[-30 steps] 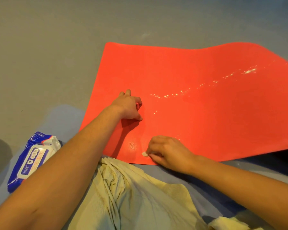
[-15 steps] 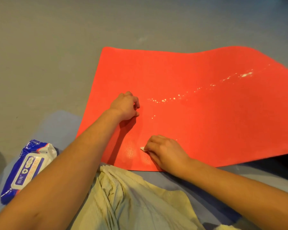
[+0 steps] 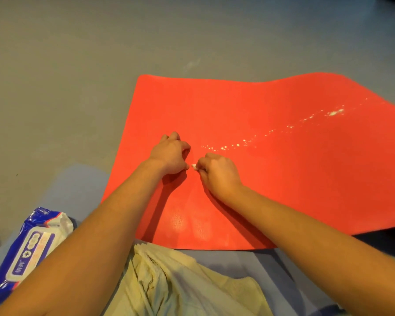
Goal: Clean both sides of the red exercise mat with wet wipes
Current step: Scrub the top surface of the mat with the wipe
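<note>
The red exercise mat (image 3: 283, 179) lies spread on the grey floor, its far right part rippled. A trail of pale specks (image 3: 271, 131) runs across it toward the right. My right hand (image 3: 217, 172) rests on the mat with its fingers curled round a small white wet wipe (image 3: 193, 166), of which only a tip shows. My left hand (image 3: 171, 155) sits just left of it, fingers curled, knuckles on the mat, nothing visible in it. The two hands nearly touch.
A blue and white pack of wet wipes (image 3: 30, 249) lies on the floor at my lower left. My knee in pale khaki cloth (image 3: 180, 283) is at the mat's near edge. Bare grey floor (image 3: 78, 76) surrounds the mat.
My right hand has moved with the wipe from the mat's near edge up to beside my left hand. The left hand stayed in place on the mat.
</note>
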### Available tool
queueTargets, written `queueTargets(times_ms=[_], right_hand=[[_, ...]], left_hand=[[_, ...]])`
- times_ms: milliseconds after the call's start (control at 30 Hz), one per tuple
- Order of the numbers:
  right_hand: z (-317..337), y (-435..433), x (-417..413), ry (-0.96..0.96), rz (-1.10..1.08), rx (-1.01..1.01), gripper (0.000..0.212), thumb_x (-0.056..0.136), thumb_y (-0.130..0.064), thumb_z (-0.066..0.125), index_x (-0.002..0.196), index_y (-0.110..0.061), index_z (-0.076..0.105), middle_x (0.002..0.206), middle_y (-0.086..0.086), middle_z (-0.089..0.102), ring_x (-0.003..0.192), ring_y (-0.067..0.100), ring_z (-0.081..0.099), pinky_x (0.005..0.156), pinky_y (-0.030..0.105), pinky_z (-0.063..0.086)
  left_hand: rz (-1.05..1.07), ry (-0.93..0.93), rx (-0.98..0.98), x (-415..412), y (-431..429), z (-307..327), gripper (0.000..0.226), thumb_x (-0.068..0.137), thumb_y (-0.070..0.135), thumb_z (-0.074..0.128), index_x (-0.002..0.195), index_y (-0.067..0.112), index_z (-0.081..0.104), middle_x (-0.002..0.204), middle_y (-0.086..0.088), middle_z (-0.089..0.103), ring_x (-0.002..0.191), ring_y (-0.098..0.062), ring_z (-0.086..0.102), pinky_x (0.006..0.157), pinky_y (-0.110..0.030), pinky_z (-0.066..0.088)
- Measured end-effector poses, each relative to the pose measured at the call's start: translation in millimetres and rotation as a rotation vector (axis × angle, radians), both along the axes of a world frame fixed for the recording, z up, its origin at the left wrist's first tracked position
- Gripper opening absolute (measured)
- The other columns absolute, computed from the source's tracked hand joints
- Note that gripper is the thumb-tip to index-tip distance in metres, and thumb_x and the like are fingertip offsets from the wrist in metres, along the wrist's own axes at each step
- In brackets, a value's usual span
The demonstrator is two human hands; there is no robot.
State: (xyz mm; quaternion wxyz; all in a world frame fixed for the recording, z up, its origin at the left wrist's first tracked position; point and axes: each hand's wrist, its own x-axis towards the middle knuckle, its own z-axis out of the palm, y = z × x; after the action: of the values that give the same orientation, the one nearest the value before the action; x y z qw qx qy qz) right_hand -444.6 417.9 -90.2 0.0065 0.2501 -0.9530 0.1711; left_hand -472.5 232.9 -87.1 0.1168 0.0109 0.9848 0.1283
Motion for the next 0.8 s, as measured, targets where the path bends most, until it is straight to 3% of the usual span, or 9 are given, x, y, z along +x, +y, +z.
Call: queueTargets(times_ms=[200,300,467,567,800], right_hand=[[-2.5,17.3,25.2,0.033,0.127,-0.014,0.009,0.09,-0.025,0.065,0.092,-0.022,0.073,0.084,0.0,0.062,0.081,0.028,0.062,0.061,0.036,0.047],[-5.6,3.9,-18.8,0.074,0.069,-0.028,0.012,0.09,-0.027,0.064,0.091,-0.02,0.074,0.085,0.002,0.062,0.084,0.03,0.062,0.061,0.034,0.041],[-2.8,-17.2,-100.4,0.097,-0.003,0.098,0.015,0.089,-0.026,0.063,0.088,-0.015,0.073,0.087,0.007,0.063,0.087,0.035,0.062,0.061,0.039,0.039],[0.8,-19.5,-107.9,0.082,-0.004,0.093,0.013,0.087,-0.023,0.063,0.087,-0.017,0.074,0.086,0.006,0.063,0.086,0.035,0.063,0.061,0.039,0.043],[-7.6,13.9,-50.1,0.113,0.285,0.032,0.02,0.091,-0.03,0.054,0.092,-0.02,0.071,0.086,0.001,0.06,0.082,0.029,0.06,0.063,0.041,0.048]], left_hand=[[0.035,0.021,0.112,-12.9,-0.3,-3.4,0.056,0.073,0.029,0.092,0.124,0.022,0.071,0.147,-0.009,0.049,0.136,-0.032,0.047,0.112,-0.04,0.041],[0.037,0.042,0.148,-13.8,-0.2,-6.9,0.051,0.071,0.023,0.092,0.117,0.019,0.069,0.132,-0.005,0.058,0.125,-0.03,0.057,0.103,-0.038,0.046],[0.033,0.061,0.142,-13.7,-2.6,-8.8,0.06,0.074,0.023,0.088,0.128,0.019,0.063,0.135,-0.003,0.056,0.127,-0.028,0.053,0.102,-0.038,0.045],[0.031,0.05,0.13,-13.1,-3.7,-9.0,0.07,0.075,0.026,0.08,0.14,0.019,0.055,0.139,-0.004,0.054,0.13,-0.03,0.05,0.105,-0.04,0.046],[0.029,0.106,0.081,-19.0,-1.9,-13.5,0.044,0.082,0.03,0.07,0.124,0.018,0.068,0.135,0.0,0.053,0.12,-0.029,0.049,0.098,-0.044,0.049]])
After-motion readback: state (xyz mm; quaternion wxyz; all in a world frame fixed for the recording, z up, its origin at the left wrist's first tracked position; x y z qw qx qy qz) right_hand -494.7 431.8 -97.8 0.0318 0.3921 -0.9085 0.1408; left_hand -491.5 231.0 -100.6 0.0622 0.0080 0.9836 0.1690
